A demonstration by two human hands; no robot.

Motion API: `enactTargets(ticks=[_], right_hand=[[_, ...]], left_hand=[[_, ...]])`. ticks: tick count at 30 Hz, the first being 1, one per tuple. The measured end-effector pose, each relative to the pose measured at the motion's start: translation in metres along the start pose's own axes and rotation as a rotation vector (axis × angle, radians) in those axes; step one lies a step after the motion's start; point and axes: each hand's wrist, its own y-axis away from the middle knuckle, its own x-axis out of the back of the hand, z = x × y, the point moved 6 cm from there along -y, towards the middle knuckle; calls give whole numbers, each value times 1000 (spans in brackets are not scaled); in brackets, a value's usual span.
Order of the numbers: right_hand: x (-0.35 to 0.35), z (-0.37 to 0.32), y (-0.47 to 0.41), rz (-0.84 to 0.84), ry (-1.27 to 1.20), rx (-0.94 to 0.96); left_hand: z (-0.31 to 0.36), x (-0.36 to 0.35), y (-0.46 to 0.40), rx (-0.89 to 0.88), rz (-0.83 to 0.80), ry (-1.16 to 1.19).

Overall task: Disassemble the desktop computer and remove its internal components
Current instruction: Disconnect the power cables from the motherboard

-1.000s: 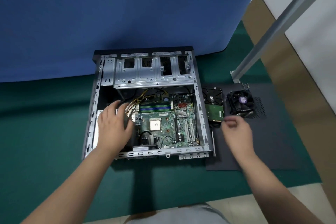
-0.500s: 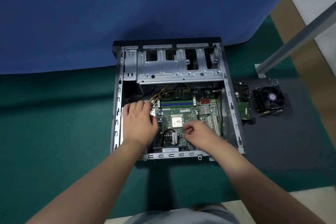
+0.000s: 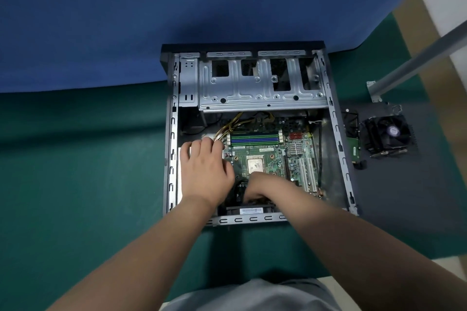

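Since a moment ago the right hand [image 3: 262,185] has dropped from beside the processor to the near edge of the motherboard [image 3: 267,156], just behind the black fan [image 3: 249,206] at the case's near wall; the left hand [image 3: 206,170] has hardly shifted. The right hand's fingers are curled down into the dark gap there, but they are hidden, so whether they grip anything cannot be told. The left hand lies palm down with fingers fairly straight and relaxed, resting over the left part of the case interior, its fingertips touching the bundle of yellow and black cables [image 3: 227,127].

The open desktop case [image 3: 338,149] lies flat on the green bench [image 3: 75,184]. Inside it, beyond the hands, the bare processor [image 3: 255,163] sits in the middle of the board, with green and blue memory slots [image 3: 254,139] behind it and white expansion slots [image 3: 307,174] to the right. The silver drive cage [image 3: 260,86] spans the far end.

To the right of the case, on a dark mat [image 3: 404,197], a hard drive [image 3: 352,134] lies just beside the case wall, circuit board up, and a cooler fan [image 3: 388,135] sits close beside it. A blue cloth [image 3: 151,7] rises behind.
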Motion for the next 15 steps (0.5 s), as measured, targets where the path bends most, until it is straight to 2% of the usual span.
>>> enactTargets(ticks=[6,12,15], right_hand=[[-5,-12,-1,-16,136,-1],[3,-7,15,17,19,3],[9,-2,25,130,-96,-2]], left_hand=[[-1,-2,0,-7,-27,-16],[0,-1,0,-11,-28,-10],[0,0,0,-6,-18,-3]])
